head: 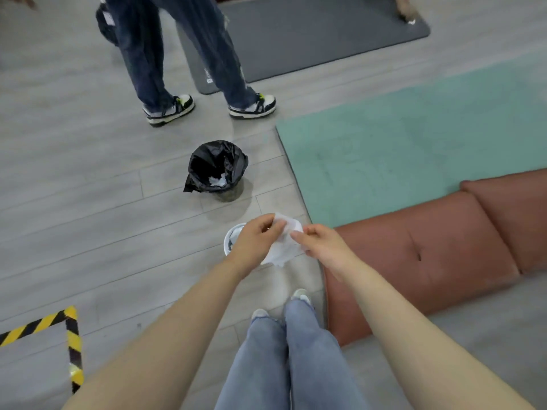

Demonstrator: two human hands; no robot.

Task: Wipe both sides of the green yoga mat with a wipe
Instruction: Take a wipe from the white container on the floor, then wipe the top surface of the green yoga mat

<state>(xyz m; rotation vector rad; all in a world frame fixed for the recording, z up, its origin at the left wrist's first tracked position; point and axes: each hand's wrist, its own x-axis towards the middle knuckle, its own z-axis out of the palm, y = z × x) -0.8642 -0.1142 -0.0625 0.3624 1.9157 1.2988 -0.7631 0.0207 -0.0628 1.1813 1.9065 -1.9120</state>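
The green yoga mat (414, 149) lies flat on the floor to the right, its near corner partly hidden by a reddish-brown cushion. In front of me I hold a white wipe (284, 247) between both hands. My left hand (254, 239) pinches its upper left part and my right hand (321, 244) pinches its right edge. The wipe hangs crumpled below my fingers. Under my left hand a white round wipe container (232, 238) stands on the floor, mostly hidden.
A small bin with a black bag (217, 168) holding used wipes stands ahead on the wood floor. Another person (177, 54) stands beyond it. A grey mat (310, 34) lies at the back. The reddish-brown cushions (429, 255) lie at my right; striped hazard tape (71, 335) marks the floor at left.
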